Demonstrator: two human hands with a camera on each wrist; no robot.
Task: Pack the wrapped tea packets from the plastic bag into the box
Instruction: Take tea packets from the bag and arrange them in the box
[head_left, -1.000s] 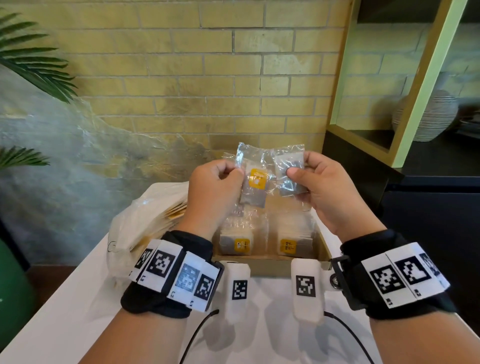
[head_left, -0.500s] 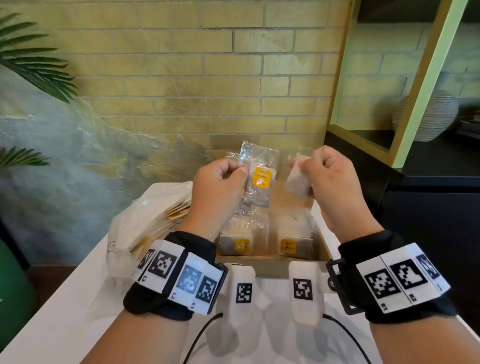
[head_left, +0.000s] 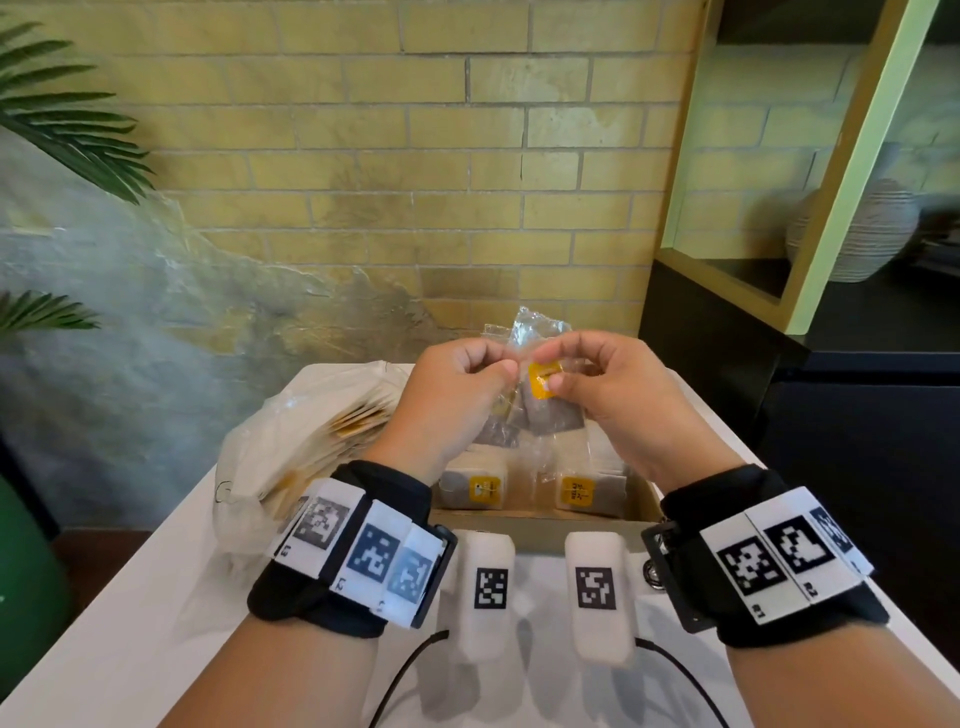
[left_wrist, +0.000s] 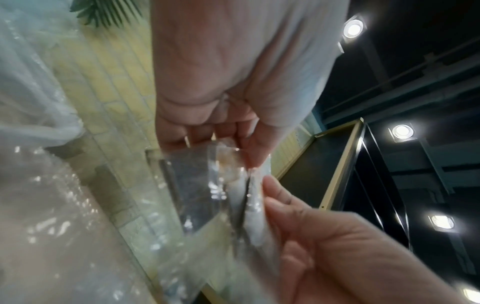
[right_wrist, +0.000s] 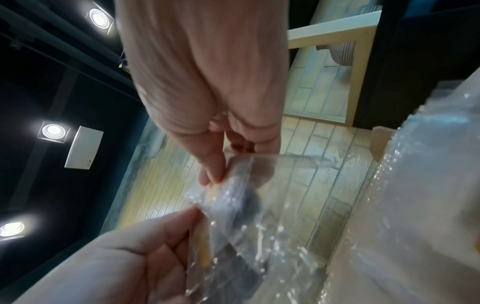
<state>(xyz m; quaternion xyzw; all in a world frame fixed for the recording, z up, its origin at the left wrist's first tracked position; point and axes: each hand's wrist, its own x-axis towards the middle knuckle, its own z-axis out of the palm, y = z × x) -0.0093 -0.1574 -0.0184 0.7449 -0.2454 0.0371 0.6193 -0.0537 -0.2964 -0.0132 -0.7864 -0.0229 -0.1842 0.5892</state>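
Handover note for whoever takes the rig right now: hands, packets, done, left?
Left hand: pinching the clear-wrapped tea packets, held in the air above the box.
Right hand: pinching the same bunch at the yellow tag. How many packets are in the bunch cannot be told.
Open brown cardboard box: on the white table; two rows of wrapped packets already stand in it.
Crinkled translucent plastic bag: left of the box, more packets inside.
Left: set the held packets into the box, then empty the bag.
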